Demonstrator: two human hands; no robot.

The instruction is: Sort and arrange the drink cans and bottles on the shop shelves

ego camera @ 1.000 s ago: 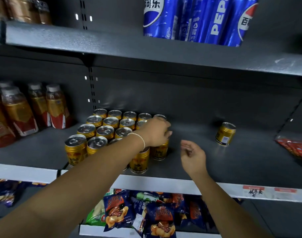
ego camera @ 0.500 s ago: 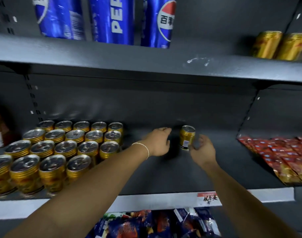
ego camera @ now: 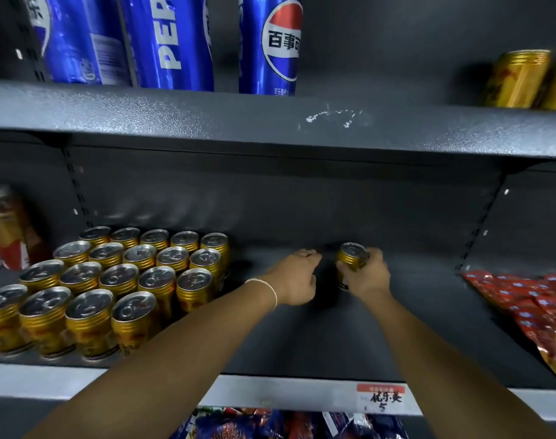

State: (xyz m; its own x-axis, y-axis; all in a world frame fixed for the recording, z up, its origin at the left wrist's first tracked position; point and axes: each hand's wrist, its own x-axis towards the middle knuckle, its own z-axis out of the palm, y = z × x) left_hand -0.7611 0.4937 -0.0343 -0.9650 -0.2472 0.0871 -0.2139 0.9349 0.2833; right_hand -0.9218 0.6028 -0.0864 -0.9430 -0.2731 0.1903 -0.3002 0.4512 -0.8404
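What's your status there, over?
Right hand grips the lone gold can. Left hand curled, empty, beside it. Only that hand between it and the can block.

My head camera: one wide-angle view, facing the dark shop shelving square on and tipped slightly down.

It sits close, within arm's reach: my forearms rise from the bottom edge, and my left hand (ego camera: pixel 297 277) and my right hand (ego camera: pixel 366 277), which grips a lone gold can (ego camera: pixel 352 256), land just right of the frame's middle over the middle shelf (ego camera: pixel 333 337). The lens bows the upper shelf (ego camera: pixel 175 115) across the top third, cutting the blue Pepsi cans (ego camera: pixel 270 45) off at the top edge. The block of gold cans (ego camera: pixel 112 280) fills the lower left, red packets (ego camera: pixel 523 299) touch the right edge, and snack bags (ego camera: pixel 270 426) show below the white price rail (ego camera: pixel 302 396).
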